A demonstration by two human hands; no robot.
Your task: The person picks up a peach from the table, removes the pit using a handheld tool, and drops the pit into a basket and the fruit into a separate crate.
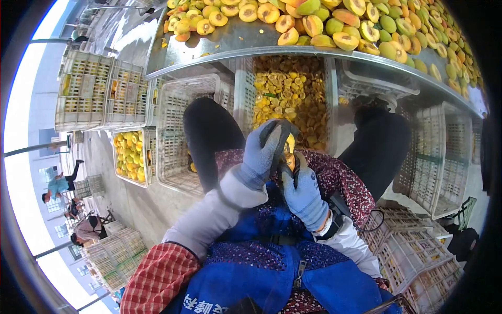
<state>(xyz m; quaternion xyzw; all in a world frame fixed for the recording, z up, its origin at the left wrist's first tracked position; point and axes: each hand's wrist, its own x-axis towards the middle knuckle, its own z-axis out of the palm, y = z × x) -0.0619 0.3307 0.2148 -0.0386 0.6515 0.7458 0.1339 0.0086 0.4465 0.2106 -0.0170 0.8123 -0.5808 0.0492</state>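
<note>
My left hand [261,153], in a grey-blue work glove with dark coated fingers, is closed around a yellow peach half [289,146] above my lap. Below and to its right, my right hand [305,194] wears a similar glove. Its thumb and fingers are bent together against the lower edge of the fruit. Whatever the right fingers grip is hidden by the dark glove tips. Beyond my hands, between my knees, stands a crate [331,104] holding many yellow fruit pieces and peelings or scraps [282,97].
Cut peaches [348,31] are heaped on a metal table [230,43] ahead. An open crate [189,86] stands left, beside a crate of yellow peach halves [130,154]. Stacked crates [86,91] rise farther left; more crates [413,256] sit right. Other people [60,186] are at far left.
</note>
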